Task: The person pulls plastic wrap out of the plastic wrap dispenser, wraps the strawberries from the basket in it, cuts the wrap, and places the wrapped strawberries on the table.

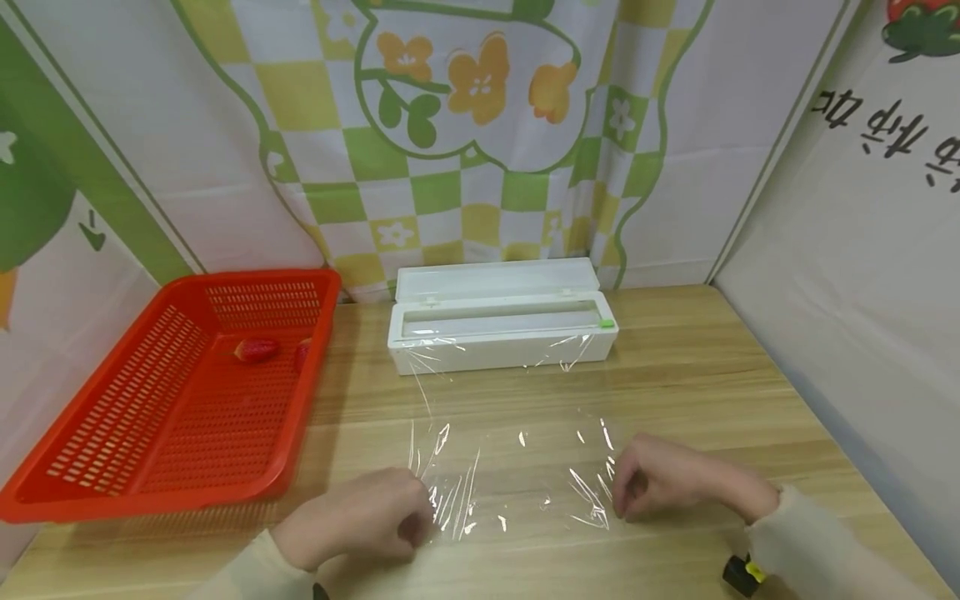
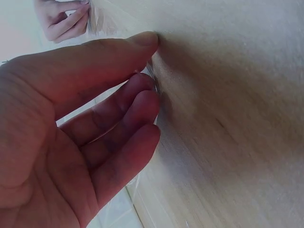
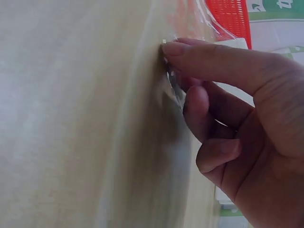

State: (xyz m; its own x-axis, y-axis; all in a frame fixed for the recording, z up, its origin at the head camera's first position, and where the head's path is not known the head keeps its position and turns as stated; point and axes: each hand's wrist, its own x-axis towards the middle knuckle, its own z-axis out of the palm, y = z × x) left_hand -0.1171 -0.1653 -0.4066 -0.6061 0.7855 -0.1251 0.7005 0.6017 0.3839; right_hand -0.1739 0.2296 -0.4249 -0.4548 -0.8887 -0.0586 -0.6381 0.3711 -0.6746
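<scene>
A sheet of clear plastic wrap stretches from a white wrap dispenser box toward me, low over the wooden table. My left hand pinches its near left corner between thumb and fingers. At the near right corner my right hand pinches the film the same way. In the right wrist view the gathered edge of the wrap runs between thumb and index finger. The box lid stands raised at the back, and a green slider sits at the right end of the front edge.
On the left stands a red plastic basket with two red strawberry-like pieces inside. A small black and yellow object lies by my right sleeve. Printed curtains hang behind the wooden table.
</scene>
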